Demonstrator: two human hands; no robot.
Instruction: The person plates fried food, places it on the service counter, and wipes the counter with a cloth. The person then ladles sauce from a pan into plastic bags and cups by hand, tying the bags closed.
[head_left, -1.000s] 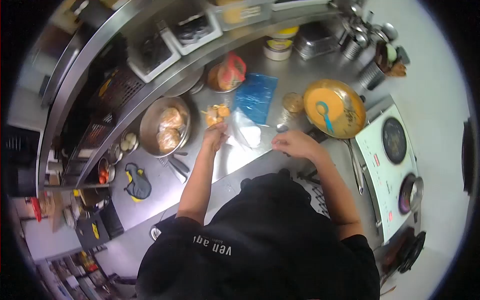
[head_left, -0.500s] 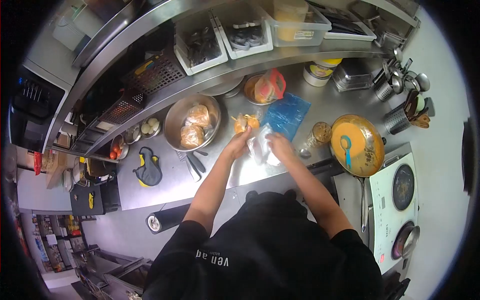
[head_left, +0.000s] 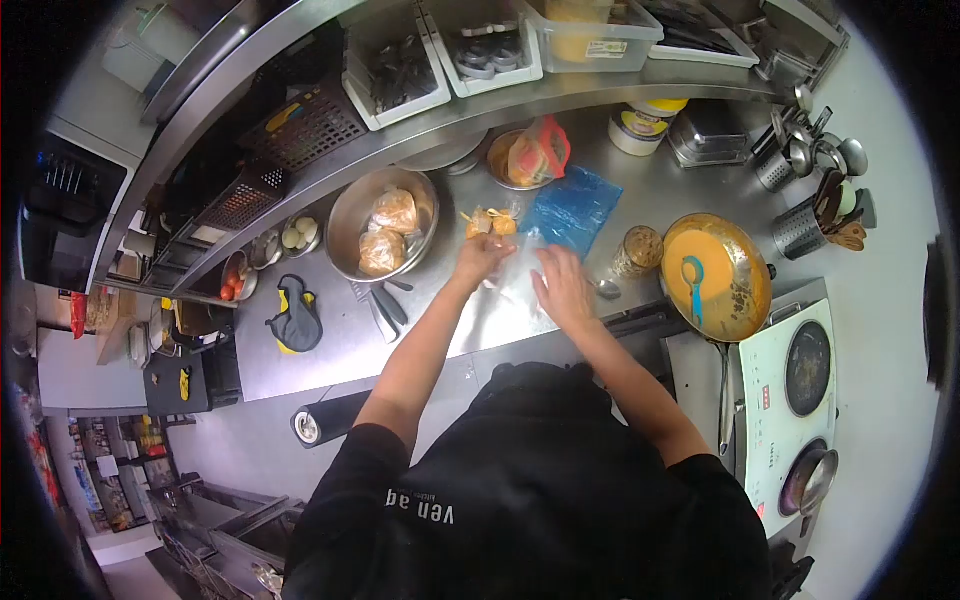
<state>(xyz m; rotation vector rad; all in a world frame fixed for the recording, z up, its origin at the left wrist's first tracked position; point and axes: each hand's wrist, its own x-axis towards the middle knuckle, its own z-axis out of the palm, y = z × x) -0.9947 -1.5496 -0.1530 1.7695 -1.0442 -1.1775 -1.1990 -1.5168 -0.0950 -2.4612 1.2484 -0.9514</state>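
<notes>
A clear plastic bag (head_left: 516, 282) lies between my hands over the steel counter. My left hand (head_left: 481, 261) pinches the bag's left side. Fingers spread, my right hand (head_left: 565, 290) touches or hovers at its right side; the exact contact is unclear. Just beyond my left hand are small orange wrapped pieces (head_left: 491, 221). A blue plastic sheet (head_left: 578, 212) lies flat behind my right hand. To the right stand a jar (head_left: 638, 250) and a spoon (head_left: 606, 289).
A steel bowl (head_left: 345, 232) with wrapped portions, a knife (head_left: 383, 317) and a grey-yellow glove (head_left: 296, 318) are at left. A pan (head_left: 752, 270) of orange sauce sits near the white cooktop (head_left: 762, 385) at right. A loaded shelf (head_left: 590, 82) overhangs the counter.
My hands came together at the bag, then my right hand moved slightly away with its fingers spreading. The bag now looks flatter. The camera view has shifted.
</notes>
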